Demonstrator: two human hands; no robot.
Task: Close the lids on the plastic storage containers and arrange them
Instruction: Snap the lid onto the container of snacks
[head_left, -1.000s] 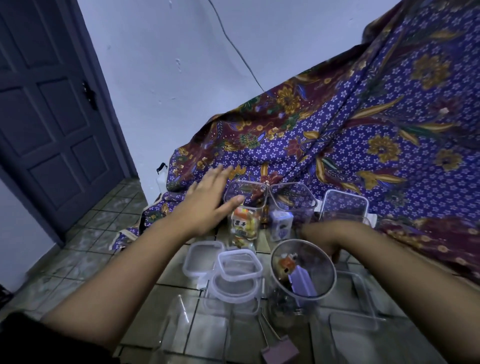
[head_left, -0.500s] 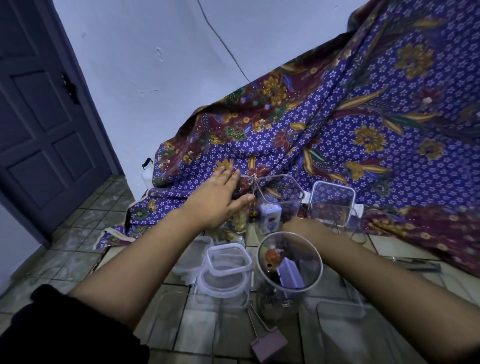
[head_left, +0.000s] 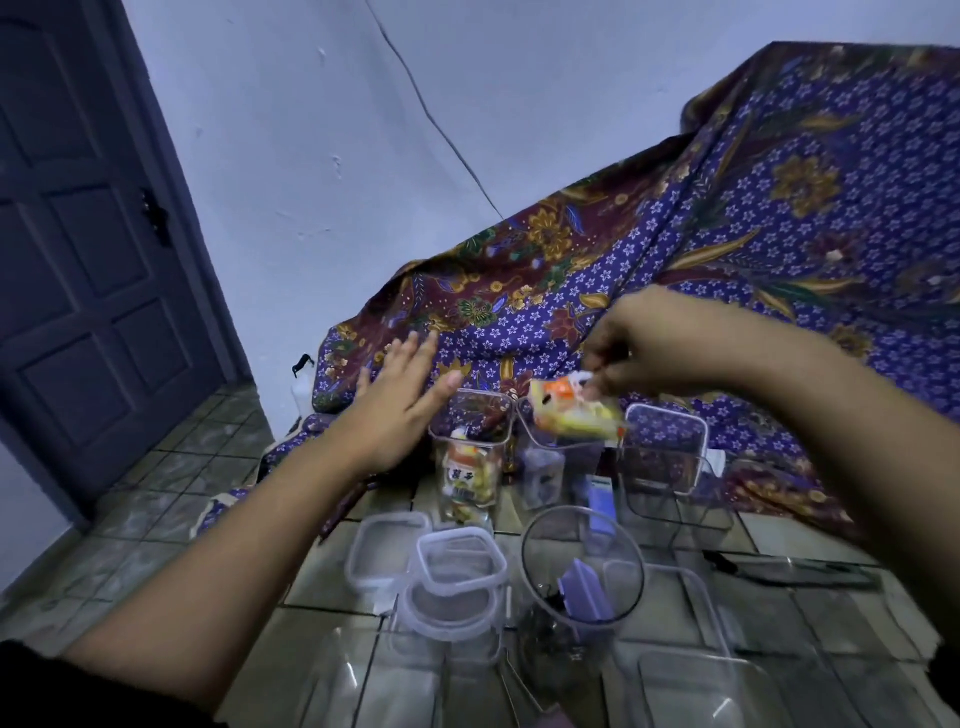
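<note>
Three translucent plastic lids (head_left: 460, 561) are lying unfitted on the floor (head_left: 171, 499) beside open clear containers (head_left: 667, 457) as the right hand (head_left: 660, 343) is pinching an orange snack packet (head_left: 569, 410), the left hand (head_left: 400, 410) hovering flat.

On the floor (head_left: 171, 499), stacked lids (head_left: 460, 564) lie left of the round container (head_left: 545, 629). Behind the lids stands a tall container (head_left: 439, 483) with snacks (head_left: 467, 475) inside. Above and behind the round container, the right grip (head_left: 639, 343) holds a snack packet (head_left: 571, 413); draped cloth (head_left: 753, 218) lies behind everything.
</note>
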